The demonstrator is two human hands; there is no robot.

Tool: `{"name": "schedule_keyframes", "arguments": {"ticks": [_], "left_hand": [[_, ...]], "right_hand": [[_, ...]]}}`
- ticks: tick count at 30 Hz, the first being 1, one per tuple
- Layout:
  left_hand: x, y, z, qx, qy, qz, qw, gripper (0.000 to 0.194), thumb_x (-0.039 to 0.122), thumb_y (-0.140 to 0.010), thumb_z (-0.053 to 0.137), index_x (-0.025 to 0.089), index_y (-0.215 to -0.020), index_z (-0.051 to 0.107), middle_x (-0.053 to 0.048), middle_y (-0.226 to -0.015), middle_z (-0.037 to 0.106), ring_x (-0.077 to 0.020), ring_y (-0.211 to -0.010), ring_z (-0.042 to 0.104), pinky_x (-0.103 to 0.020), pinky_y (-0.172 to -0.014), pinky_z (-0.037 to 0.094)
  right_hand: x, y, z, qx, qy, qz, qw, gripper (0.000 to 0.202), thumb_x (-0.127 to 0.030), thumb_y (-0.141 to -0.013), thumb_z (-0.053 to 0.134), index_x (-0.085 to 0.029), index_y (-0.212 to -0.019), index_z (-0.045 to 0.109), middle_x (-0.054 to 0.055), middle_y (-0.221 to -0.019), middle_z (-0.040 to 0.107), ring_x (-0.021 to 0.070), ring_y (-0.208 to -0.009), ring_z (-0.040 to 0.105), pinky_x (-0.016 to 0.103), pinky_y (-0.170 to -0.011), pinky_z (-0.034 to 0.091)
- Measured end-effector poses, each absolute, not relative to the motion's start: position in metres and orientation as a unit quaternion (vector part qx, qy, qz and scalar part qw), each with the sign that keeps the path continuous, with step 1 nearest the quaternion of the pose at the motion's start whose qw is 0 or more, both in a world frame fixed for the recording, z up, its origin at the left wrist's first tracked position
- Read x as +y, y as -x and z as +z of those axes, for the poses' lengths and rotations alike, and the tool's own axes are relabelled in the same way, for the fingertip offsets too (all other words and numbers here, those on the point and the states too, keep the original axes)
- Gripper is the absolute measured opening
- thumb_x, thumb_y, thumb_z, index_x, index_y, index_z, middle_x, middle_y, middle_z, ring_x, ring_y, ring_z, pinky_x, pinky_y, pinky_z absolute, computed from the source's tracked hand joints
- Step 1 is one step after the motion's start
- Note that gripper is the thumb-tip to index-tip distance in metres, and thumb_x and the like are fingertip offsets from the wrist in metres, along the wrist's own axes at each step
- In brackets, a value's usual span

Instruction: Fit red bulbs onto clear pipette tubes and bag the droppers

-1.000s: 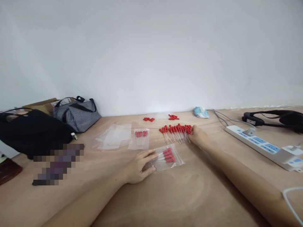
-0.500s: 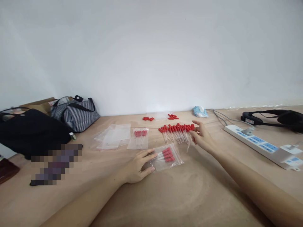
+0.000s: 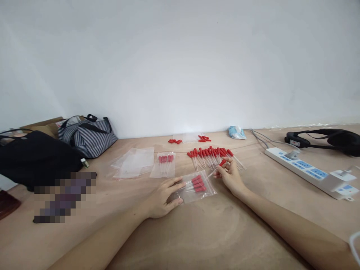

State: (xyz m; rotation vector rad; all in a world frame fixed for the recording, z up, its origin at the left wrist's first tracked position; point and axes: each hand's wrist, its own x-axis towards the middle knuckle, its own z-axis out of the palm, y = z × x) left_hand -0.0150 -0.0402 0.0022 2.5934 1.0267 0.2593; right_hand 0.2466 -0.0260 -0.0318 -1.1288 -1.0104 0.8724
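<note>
red-bulbed slender clear dropper (image 3: 222, 162) in right hand (image 3: 231, 177)

Your left hand (image 3: 164, 198) hides one end of the dropper bag (image 3: 209, 190); the tip of the dropper (image 3: 223, 162) in your right hand (image 3: 232, 179) seems too fine to place against it. Pixelation masks a dark object (image 3: 66, 197), and the left edge crops the black bag (image 3: 42, 157).

Indoor workspace (table (image 3: 197, 232), droppers (image 3: 209, 151), power strip (image 3: 302, 168))

Just below the frame's centre, droppers (image 3: 199, 183) lie in a pouch (image 3: 191, 194); two handbags (image 3: 87, 139) sit at left, a power strip (image 3: 302, 168) at right.
</note>
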Motion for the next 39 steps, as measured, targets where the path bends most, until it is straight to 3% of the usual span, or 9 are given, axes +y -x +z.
{"name": "schedule_keyframes", "arguments": {"ticks": [13,20,23,27,30,35,39], "left_hand": [[-0.041,0.015,0.002,0.364,-0.911,0.092,0.172,0.048,0.036,-0.084,0.044,0.029,-0.13,0.035,-0.004,-0.14,0.027,-0.0247,-0.125,0.029,-0.044,-0.101,0.027],[-0.04,0.015,0.002,0.361,-0.911,0.099,0.175,0.049,0.036,-0.084,0.045,0.029,-0.131,0.033,-0.003,-0.14,0.028,-0.0246,-0.125,0.029,-0.043,-0.102,0.027],[-0.041,0.014,0.003,0.363,-0.911,0.096,0.172,0.049,0.036,-0.084,0.045,0.028,-0.131,0.033,-0.004,-0.14,0.027,-0.0242,-0.125,0.03,-0.043,-0.101,0.028],[-0.042,0.013,0.005,0.368,-0.911,0.082,0.167,0.05,0.036,-0.084,0.044,0.028,-0.132,0.031,-0.004,-0.14,0.027,-0.0238,-0.125,0.029,-0.043,-0.101,0.028],[-0.041,0.013,0.005,0.369,-0.911,0.079,0.165,0.05,0.035,-0.084,0.044,0.027,-0.132,0.031,-0.004,-0.141,0.026,-0.0236,-0.126,0.028,-0.042,-0.102,0.026],[-0.04,0.014,0.002,0.363,-0.913,0.089,0.163,0.049,0.034,-0.085,0.043,0.026,-0.132,0.031,-0.004,-0.14,0.027,-0.0227,-0.125,0.029,-0.041,-0.102,0.027],[-0.04,0.015,0.002,0.36,-0.912,0.097,0.168,0.049,0.035,-0.084,0.044,0.027,-0.131,0.032,-0.004,-0.139,0.029,-0.0237,-0.125,0.03,-0.042,-0.101,0.027]], "right_hand": [[-0.043,-0.238,-0.024,-0.39,0.509,0.464,0.611,0.036,-0.023,-0.065,0.055,-0.025,-0.089,0.029,-0.007,-0.063,0.048,0.0122,-0.052,0.057,0.029,-0.053,0.05],[-0.045,-0.231,-0.026,-0.387,0.491,0.514,0.587,0.027,-0.032,-0.064,0.061,-0.022,-0.078,0.04,-0.003,-0.064,0.054,0.0126,-0.059,0.059,0.028,-0.059,0.05],[-0.046,-0.233,-0.026,-0.457,0.505,0.515,0.52,0.025,-0.034,-0.059,0.066,-0.018,-0.071,0.05,-0.003,-0.059,0.055,0.0096,-0.051,0.052,0.024,-0.052,0.044],[-0.046,-0.234,-0.026,-0.565,0.469,0.527,0.428,0.028,-0.043,-0.065,0.059,-0.015,-0.069,0.061,-0.001,-0.059,0.06,0.01,-0.05,0.05,0.024,-0.051,0.039],[-0.046,-0.233,-0.024,-0.589,0.452,0.519,0.424,0.031,-0.047,-0.066,0.058,-0.016,-0.066,0.06,-0.001,-0.057,0.059,0.0106,-0.051,0.051,0.023,-0.051,0.038],[-0.044,-0.233,-0.018,-0.571,0.507,0.489,0.422,0.039,-0.054,-0.071,0.049,-0.018,-0.057,0.048,-0.006,-0.04,0.042,0.0063,-0.035,0.035,0.02,-0.038,0.026],[-0.042,-0.231,-0.021,-0.578,0.511,0.482,0.416,0.032,-0.046,-0.061,0.063,-0.016,-0.06,0.051,-0.004,-0.05,0.05,0.0061,-0.043,0.041,0.02,-0.043,0.03]]}}
